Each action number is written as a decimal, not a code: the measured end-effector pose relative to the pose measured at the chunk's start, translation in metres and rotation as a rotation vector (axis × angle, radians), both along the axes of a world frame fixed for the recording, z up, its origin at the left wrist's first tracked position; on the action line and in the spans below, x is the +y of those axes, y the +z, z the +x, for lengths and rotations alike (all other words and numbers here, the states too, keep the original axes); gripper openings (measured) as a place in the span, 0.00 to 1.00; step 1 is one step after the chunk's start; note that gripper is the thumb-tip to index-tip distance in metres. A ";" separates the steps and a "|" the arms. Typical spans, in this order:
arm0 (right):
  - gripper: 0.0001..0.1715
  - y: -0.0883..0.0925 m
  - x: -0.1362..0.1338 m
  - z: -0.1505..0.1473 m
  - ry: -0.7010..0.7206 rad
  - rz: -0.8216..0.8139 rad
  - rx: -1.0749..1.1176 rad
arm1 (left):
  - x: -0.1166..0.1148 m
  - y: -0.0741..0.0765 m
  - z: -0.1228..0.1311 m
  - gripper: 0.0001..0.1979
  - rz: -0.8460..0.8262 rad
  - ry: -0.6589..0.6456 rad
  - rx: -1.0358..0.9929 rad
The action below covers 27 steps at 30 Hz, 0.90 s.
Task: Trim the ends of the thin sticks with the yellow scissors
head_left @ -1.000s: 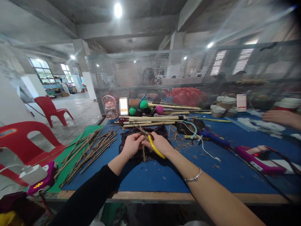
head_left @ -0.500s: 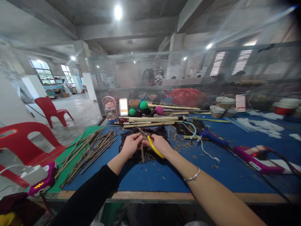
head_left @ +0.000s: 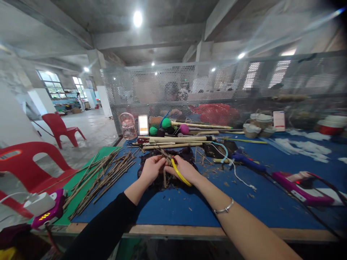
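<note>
My left hand [head_left: 151, 169] and my right hand [head_left: 183, 168] meet over a dark mat [head_left: 189, 154] on the blue table [head_left: 189, 206]. Both are closed, pinching a small bundle of thin brown twigs [head_left: 164, 173] between them. The right hand also holds a yellow-handled tool [head_left: 180, 173] that curves down across its palm. One twig hangs down below the fingers. What the fingertips do inside the bundle is hidden.
A heap of long twigs [head_left: 104, 173] lies left on a green mat. Bamboo poles [head_left: 173, 141] and coloured balls [head_left: 166, 123] lie behind. A blue glue gun [head_left: 248, 161] and a magenta tool [head_left: 298, 184] lie right. Red chairs [head_left: 24, 162] stand left; mesh fencing [head_left: 217, 90] backs the table.
Another person's hand at the far right has left the view. My hands stay together on the twig bundle, barely shifted; the view has tipped slightly.
</note>
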State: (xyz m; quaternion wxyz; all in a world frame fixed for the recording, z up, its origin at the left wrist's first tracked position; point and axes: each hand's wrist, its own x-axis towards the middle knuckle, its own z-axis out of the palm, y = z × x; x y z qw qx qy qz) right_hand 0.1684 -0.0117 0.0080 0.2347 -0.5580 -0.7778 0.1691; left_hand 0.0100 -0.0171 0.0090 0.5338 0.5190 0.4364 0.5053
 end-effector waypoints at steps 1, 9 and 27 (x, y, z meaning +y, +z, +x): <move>0.33 0.000 0.000 0.000 0.021 0.002 0.018 | 0.000 0.000 0.000 0.18 -0.007 0.001 -0.006; 0.27 0.002 -0.002 -0.001 -0.030 0.013 -0.009 | 0.000 -0.003 -0.002 0.18 0.000 -0.033 0.008; 0.29 -0.003 0.007 0.004 -0.028 -0.036 0.071 | -0.009 0.003 0.003 0.11 -0.044 -0.210 0.123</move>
